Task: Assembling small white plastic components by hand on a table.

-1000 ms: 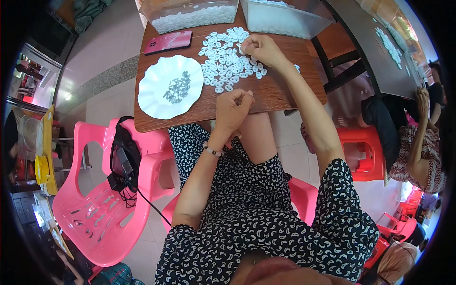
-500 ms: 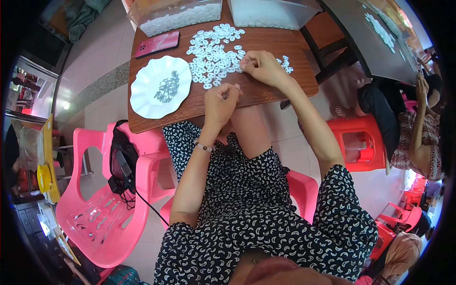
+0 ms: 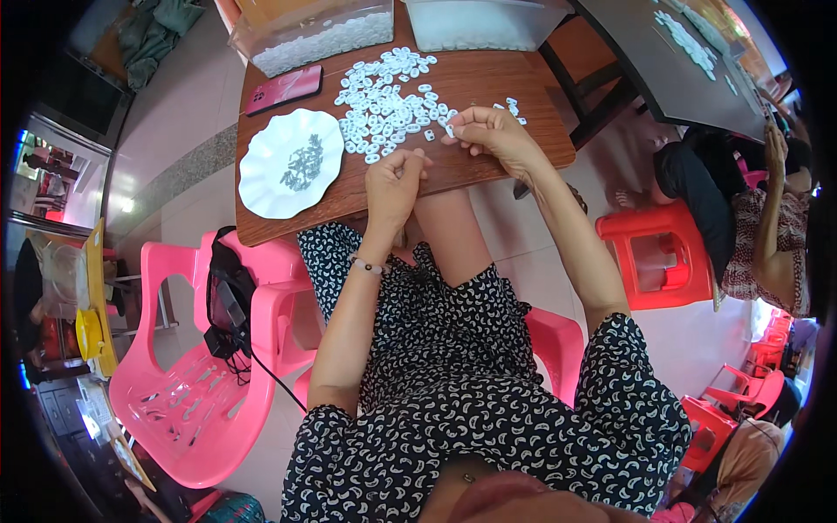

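Note:
Over the near part of the brown table (image 3: 488, 83), my right hand (image 3: 497, 139) pinches a small white oval plastic piece (image 3: 450, 131) between thumb and fingertips. To its left, my left hand (image 3: 394, 181) is closed, its thumb and fingers pressed together; whatever it holds, if anything, is too small to make out. Beyond both hands spreads a loose pile of white oval plastic pieces (image 3: 384, 105), each with two holes. Left of the pile lies a white wavy-edged plate (image 3: 257, 174) bearing a heap of small grey metal parts (image 3: 304, 163), perhaps screws.
Two clear bins, the left (image 3: 323, 44) and right (image 3: 484, 26), stand along the far edge, filled with white pieces. A pink phone (image 3: 285, 90) lies behind the plate. A few white pieces (image 3: 513, 111) sit apart at right. A pink chair (image 3: 187, 410) holds a black bag.
My right hand has drawn slightly back from the pile, and a white piece now shows in its fingertips. My left hand stays closed near the table edge. The whole view has shifted slightly.

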The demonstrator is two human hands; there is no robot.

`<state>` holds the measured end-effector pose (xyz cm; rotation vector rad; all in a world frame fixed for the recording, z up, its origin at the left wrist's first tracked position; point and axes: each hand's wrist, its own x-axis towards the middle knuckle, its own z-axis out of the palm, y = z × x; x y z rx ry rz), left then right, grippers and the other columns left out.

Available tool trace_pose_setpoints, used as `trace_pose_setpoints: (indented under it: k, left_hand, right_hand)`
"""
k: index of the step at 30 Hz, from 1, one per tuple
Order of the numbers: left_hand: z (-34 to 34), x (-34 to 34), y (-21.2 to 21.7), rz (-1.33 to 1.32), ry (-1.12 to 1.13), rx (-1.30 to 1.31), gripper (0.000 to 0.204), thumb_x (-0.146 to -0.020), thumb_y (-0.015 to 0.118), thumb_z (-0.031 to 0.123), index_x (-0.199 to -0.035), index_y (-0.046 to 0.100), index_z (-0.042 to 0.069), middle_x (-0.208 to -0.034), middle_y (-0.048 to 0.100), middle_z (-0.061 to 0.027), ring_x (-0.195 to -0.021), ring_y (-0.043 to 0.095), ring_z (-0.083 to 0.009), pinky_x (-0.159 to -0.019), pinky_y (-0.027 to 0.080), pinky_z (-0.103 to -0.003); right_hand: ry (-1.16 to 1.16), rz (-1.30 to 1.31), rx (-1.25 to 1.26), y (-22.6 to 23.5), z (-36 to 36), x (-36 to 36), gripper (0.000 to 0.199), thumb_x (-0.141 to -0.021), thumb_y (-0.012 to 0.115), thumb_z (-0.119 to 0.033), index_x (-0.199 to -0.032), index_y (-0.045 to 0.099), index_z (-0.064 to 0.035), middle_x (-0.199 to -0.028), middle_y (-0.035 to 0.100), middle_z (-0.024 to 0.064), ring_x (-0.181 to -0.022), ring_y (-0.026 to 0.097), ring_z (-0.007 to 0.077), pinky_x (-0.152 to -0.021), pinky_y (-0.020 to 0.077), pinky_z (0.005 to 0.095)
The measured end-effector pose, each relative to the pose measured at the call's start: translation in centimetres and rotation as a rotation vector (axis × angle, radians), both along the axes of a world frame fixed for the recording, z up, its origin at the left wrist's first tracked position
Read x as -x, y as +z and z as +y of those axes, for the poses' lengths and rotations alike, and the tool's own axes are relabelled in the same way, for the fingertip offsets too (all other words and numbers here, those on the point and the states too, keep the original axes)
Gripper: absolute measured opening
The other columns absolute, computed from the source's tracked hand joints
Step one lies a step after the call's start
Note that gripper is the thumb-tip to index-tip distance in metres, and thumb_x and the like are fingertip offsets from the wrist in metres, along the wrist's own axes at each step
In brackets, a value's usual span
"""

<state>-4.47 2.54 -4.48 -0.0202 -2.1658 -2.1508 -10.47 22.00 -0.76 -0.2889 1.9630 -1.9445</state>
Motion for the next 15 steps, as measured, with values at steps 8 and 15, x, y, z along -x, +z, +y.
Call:
trace_pose_setpoints:
  k: [8, 15]
  left_hand:
    - [1.1, -1.3, 1.6, 0.016, -0.049, -0.006, 0.019, -0.091, 0.06, 0.014, -0.093, 0.068, -0.002, -0.074, 0.065, -0.0005, -0.066, 0.056, -0.0031, -0.058, 0.041, -0.016]
    - [2.2, -2.2, 3.5, -0.049, -0.124, -0.133, 0.02, -0.089, 0.065, 0.023, -0.089, 0.069, 0.004, -0.072, 0.066, 0.0006, -0.055, 0.046, 0.0001, -0.048, 0.034, -0.015]
  right_hand:
    - [0.006, 0.057, 0.007, 0.8, 0.3, -4.0, 0.022, -0.088, 0.062, -0.013, -0.108, 0.066, -0.0032, -0.089, 0.068, -0.0004, -0.076, 0.057, 0.0021, -0.063, 0.0434, 0.0173]
    - [-0.004, 0.304, -0.243, 2.7, 0.6, -6.2, 0.021, -0.088, 0.06, -0.004, -0.109, 0.064, 0.0013, -0.086, 0.066, 0.0003, -0.075, 0.058, 0.003, -0.068, 0.0482, 0.0198]
